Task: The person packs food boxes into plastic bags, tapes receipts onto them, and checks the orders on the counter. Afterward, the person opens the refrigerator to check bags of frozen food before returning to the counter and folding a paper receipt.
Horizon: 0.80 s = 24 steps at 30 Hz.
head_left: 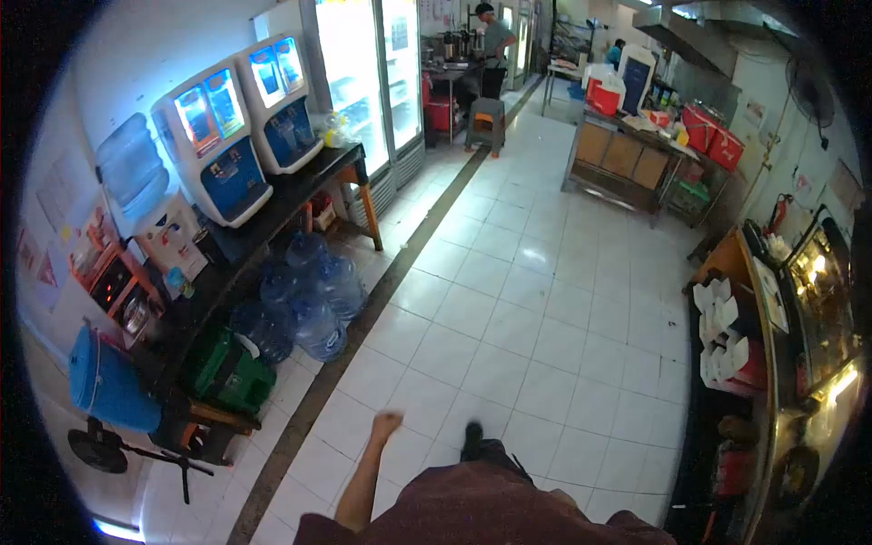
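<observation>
My left hand (pixel 388 424) hangs out ahead of my body over the white tiled floor (pixel 490 350). Its fingers are curled into a loose fist, slightly blurred, and nothing shows in it. Of my right hand (pixel 565 498) only a small patch of skin peeks past the edge of my dark red shirt (pixel 472 509); its fingers are hidden. One dark shoe (pixel 471 440) is on the tiles in front of me. Neither hand touches any object that I can see.
Drink dispensers (pixel 213 136) stand on a dark counter (pixel 300 186) at left, large water bottles (pixel 318 322) and a green crate (pixel 227 372) below. A stool (pixel 486 125) and a person (pixel 493 50) are far ahead. White boxes (pixel 718 309) and a display case (pixel 822 300) line the right.
</observation>
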### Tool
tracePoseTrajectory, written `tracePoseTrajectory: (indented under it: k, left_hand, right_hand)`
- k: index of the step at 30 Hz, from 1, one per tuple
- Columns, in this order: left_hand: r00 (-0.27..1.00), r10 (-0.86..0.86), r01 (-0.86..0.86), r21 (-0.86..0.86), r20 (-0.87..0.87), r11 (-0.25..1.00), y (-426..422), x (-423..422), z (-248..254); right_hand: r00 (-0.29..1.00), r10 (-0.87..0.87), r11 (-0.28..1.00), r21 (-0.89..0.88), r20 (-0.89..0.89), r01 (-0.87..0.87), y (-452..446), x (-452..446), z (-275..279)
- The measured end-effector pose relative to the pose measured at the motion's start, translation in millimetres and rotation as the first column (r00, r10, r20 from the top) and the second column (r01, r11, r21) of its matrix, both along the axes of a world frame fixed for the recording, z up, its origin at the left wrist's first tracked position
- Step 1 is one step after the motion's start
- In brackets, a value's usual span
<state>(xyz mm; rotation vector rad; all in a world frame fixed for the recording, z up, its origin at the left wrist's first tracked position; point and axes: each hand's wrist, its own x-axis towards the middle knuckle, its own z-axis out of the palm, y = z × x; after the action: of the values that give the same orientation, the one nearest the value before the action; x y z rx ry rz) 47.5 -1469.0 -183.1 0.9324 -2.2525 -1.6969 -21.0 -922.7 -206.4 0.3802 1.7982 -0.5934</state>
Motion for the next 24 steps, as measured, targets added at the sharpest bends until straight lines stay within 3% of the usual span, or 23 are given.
tracePoseTrajectory:
  k: [1,2,3,5,8,9,10,12,14,15,17,21,23,24]
  left_hand:
    - [0.998,-0.064,0.057,0.220,0.021,0.974,-5.2,-68.9,89.4]
    - [0.986,-0.082,0.132,0.376,-0.145,0.917,0.5,-127.5,173.9]
    - [0.964,-0.107,0.186,0.329,-0.242,0.926,7.8,-176.9,247.4]
    - [0.797,-0.291,0.434,0.166,-0.530,0.885,10.1,-242.1,356.3]
    - [0.347,-0.442,0.715,-0.072,-0.828,0.696,16.1,-295.8,476.0]
    - [0.206,-0.473,0.810,-0.121,-0.857,0.573,13.3,-305.6,498.8]
    - [-0.066,-0.391,0.809,-0.278,-0.918,0.518,16.6,-326.4,512.9]
    - [-0.295,-0.310,0.807,-0.409,-0.904,0.426,11.6,-362.7,545.4]
    - [-0.171,-0.045,0.866,-0.171,-0.984,0.469,12.6,-387.8,559.6]
    - [-0.141,0.069,0.861,-0.088,-0.988,0.502,11.3,-404.8,561.0]
    - [-0.243,0.152,0.768,-0.094,-0.958,0.634,-6.0,-459.4,553.7]
    - [-0.463,0.073,0.645,-0.279,-0.884,0.712,-74.1,-577.1,547.3]
    - [-0.466,0.064,0.658,-0.297,-0.882,0.692,-113.3,-626.8,563.9]
    - [-0.459,0.054,0.670,-0.305,-0.887,0.677,-131.7,-653.2,567.4]
  right_hand:
    - [0.998,-0.055,0.998,0.013,0.015,0.054,-5.4,-16.5,-2.4]
    - [0.996,-0.086,0.996,0.024,0.023,0.085,-11.8,-35.5,-5.1]
    - [0.994,-0.109,0.993,0.036,0.031,0.108,-20.1,-59.9,-10.4]
    - [0.992,-0.126,0.991,0.047,0.030,0.124,-40.7,-120.1,-20.3]
    - [0.996,-0.068,0.997,0.034,-0.056,0.070,-78.0,-239.9,-38.7]
    - [0.992,-0.019,0.999,0.025,-0.128,0.022,-95.4,-286.7,-48.1]
    - [0.969,0.042,0.999,0.013,-0.243,-0.040,-112.0,-339.3,-67.0]
    - [0.847,0.113,0.989,-0.019,-0.520,-0.144,-153.7,-454.4,-113.9]
    - [0.846,0.068,0.969,-0.167,-0.529,-0.182,-270.2,-545.6,15.7]
    - [0.868,-0.058,0.935,-0.331,-0.493,-0.125,-312.9,-590.8,24.5]
    - [0.822,-0.120,0.912,-0.388,-0.557,-0.130,-403.1,-647.2,76.0]
    - [0.835,-0.150,0.736,-0.624,-0.529,-0.263,-488.9,-739.9,64.0]
    - [0.803,0.026,0.846,-0.415,-0.595,-0.335,-485.8,-768.6,11.4]
    - [0.922,-0.042,0.877,-0.456,-0.384,-0.149,-481.6,-767.5,24.9]
